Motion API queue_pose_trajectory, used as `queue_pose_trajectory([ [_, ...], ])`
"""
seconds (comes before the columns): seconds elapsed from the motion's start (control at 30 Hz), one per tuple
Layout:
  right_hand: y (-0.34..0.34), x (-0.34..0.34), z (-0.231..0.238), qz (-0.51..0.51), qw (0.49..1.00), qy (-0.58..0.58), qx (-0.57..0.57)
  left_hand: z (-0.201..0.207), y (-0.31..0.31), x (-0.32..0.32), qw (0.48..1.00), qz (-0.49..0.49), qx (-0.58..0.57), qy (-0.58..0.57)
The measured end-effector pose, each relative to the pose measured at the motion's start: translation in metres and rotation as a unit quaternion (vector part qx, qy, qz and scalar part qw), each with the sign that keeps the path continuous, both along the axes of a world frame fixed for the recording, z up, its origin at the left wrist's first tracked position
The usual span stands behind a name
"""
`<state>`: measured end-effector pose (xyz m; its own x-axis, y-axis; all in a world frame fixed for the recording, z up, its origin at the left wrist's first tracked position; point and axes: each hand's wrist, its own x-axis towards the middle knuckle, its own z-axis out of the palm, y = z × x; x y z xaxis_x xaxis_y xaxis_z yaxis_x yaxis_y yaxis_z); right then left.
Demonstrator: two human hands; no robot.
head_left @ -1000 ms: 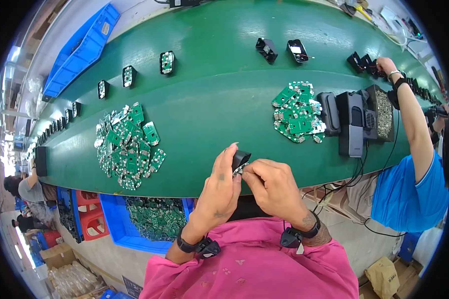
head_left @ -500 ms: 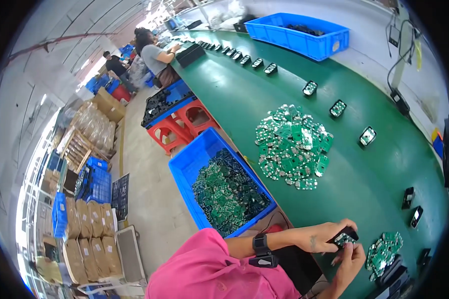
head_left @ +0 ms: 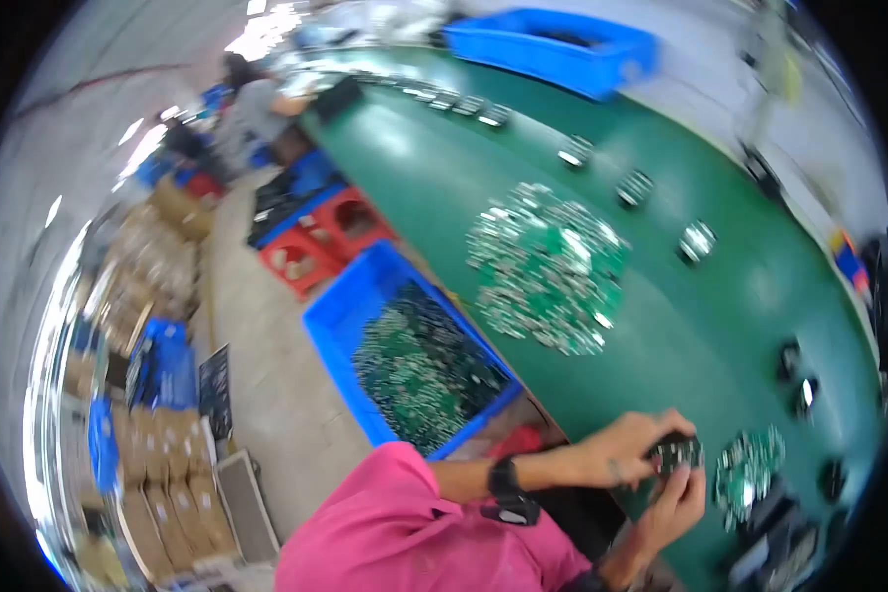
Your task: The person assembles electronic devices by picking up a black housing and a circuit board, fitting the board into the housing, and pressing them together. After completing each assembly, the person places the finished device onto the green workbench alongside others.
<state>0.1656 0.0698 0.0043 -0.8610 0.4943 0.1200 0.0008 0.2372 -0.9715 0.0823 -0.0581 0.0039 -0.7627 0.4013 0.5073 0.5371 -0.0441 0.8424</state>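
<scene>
My left hand (head_left: pixel 622 446), with a black watch on the wrist, is closed around a small black casing (head_left: pixel 673 450) with a circuit board in its open side. From below, my right hand (head_left: pixel 673 505) pinches the near edge of the casing and board, its fingertips touching it. Blur hides how the board sits in it. Just right of my hands lies a small heap of green circuit boards (head_left: pixel 748 476) on the green table (head_left: pixel 651 365). Beside that heap are black casings (head_left: pixel 775 543), partly cut off by the dark rim.
A larger pile of green boards (head_left: pixel 548 271) lies mid-table. A row of casings with boards (head_left: pixel 633 187) runs along the far side. A blue crate of boards (head_left: pixel 316 321) stands at the table's left edge; another blue crate (head_left: pixel 627 71) sits at the back. A person (head_left: pixel 257 109) works farther along.
The whole view has shifted, so the table and crates appear farther left and slightly higher, with motion blur. Both hands stay on the casing, which looks turned a little.
</scene>
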Motion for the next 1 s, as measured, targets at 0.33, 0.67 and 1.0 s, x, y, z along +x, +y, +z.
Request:
queue_pose_trajectory([
  [0.33, 0.016, -0.008, 0.045, 0.150, 0.987, 0.011, 0.047, 0.014, -0.009, 0.013, 0.986, 0.032, -0.066, -0.151],
  [0.67, 0.013, -0.007, 0.043, 0.104, 0.990, -0.033, 0.087, 0.016, -0.004, 0.021, 0.981, 0.065, -0.113, -0.144],
  [1.0, 0.007, -0.014, 0.040, 0.065, 0.987, -0.044, 0.138, 0.018, -0.014, 0.003, 0.946, -0.119, 0.046, -0.299],
])
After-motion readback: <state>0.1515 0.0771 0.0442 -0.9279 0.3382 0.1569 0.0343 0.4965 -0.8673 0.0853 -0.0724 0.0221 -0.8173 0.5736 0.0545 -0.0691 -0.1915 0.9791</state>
